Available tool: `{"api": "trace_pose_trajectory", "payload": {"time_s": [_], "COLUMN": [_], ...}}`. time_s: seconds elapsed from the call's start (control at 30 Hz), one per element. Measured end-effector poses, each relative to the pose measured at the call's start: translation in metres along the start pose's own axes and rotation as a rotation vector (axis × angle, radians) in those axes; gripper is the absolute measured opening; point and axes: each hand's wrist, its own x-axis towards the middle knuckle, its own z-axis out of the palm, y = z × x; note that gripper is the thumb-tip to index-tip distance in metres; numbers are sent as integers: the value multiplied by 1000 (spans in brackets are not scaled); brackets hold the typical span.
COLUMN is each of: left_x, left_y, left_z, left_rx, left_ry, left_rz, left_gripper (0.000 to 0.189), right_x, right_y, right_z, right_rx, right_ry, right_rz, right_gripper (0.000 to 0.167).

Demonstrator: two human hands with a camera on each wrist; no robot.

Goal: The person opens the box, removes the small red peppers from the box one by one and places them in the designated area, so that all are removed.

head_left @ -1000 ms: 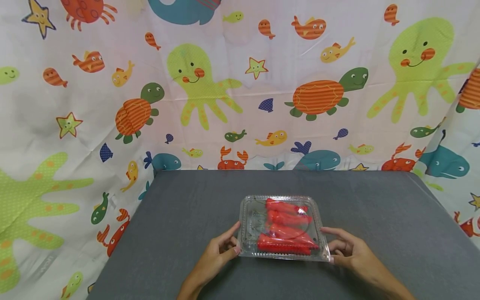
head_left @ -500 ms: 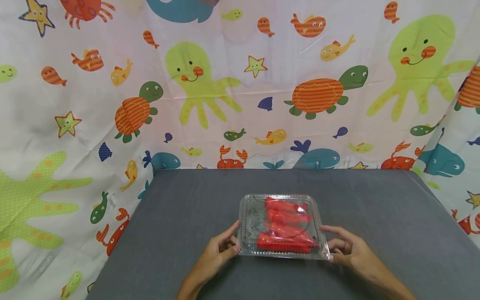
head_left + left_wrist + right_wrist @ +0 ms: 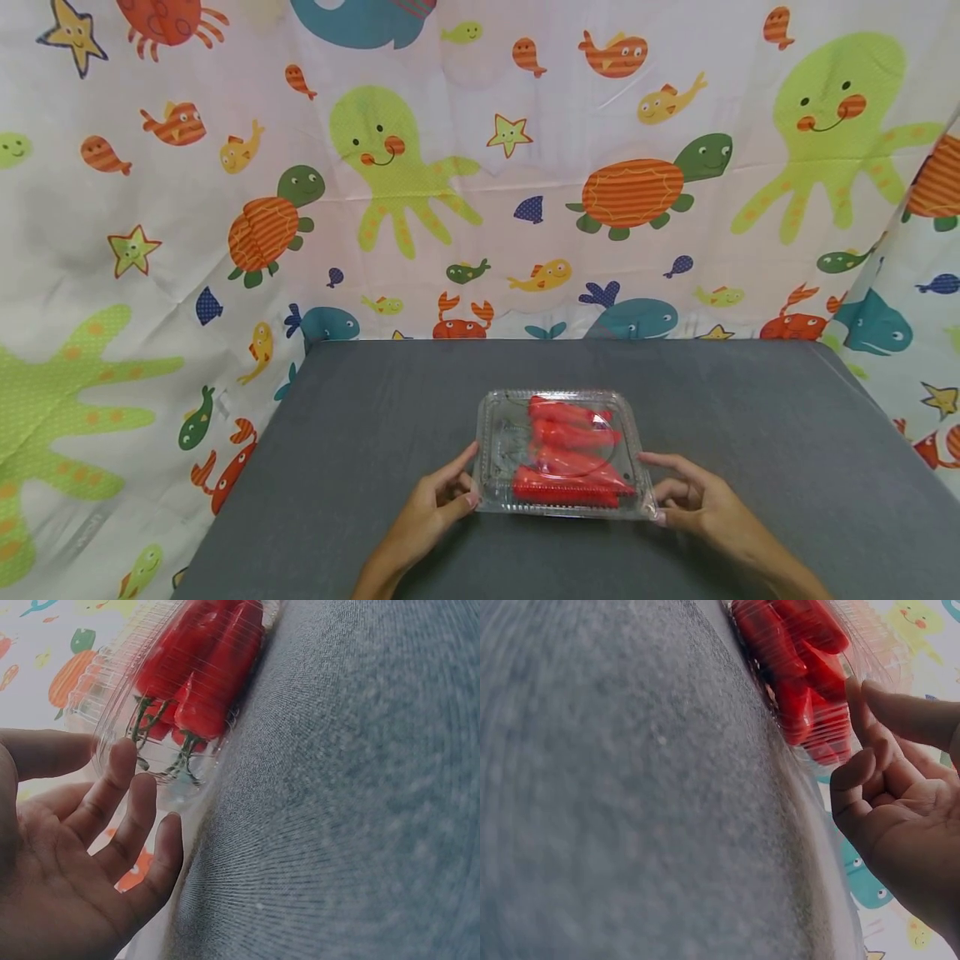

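A clear plastic clamshell container [image 3: 502, 425] with a ridged rim sits low at the front middle of the grey table. Through its lid show several red peppers [image 3: 573, 462]; their green stems [image 3: 184, 754] point toward my left hand. My left hand [image 3: 433, 504] holds the near left corner by the rim, thumb in front and index finger along the side. The other fingers of that hand bend loosely below the edge. At the near right corner my right hand [image 3: 701, 504] pinches the rim, its index finger stretched along the side and its remaining fingers curled.
The grey cloth-covered table [image 3: 390, 400] spreads around the container on all sides. Behind it and to both sides hangs a white curtain [image 3: 450, 183] printed with sea animals, meeting the table's back edge.
Both hands keep their places at the container's sides. The whole view shifts only very slightly; the container and peppers look the same.
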Motion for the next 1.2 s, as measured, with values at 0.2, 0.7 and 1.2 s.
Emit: {"api": "trace_pose_trajectory", "payload": {"time_s": [0.2, 0.7, 1.2], "left_x": [-1, -3, -1], "left_y": [-1, 3, 0], "left_z": [-1, 1, 2], "left_rx": [5, 34, 22], "left_ry": [12, 77, 67], "left_rz": [-10, -32, -48], "left_gripper": [67, 56, 56], "right_x": [-1, 0, -1], "right_y": [2, -10, -31], "right_z": [-2, 5, 1], "right_rx": [0, -45, -217], "right_ry": [-49, 33, 174], "right_rz": [-47, 51, -117], "right_gripper": [72, 74, 61]}}
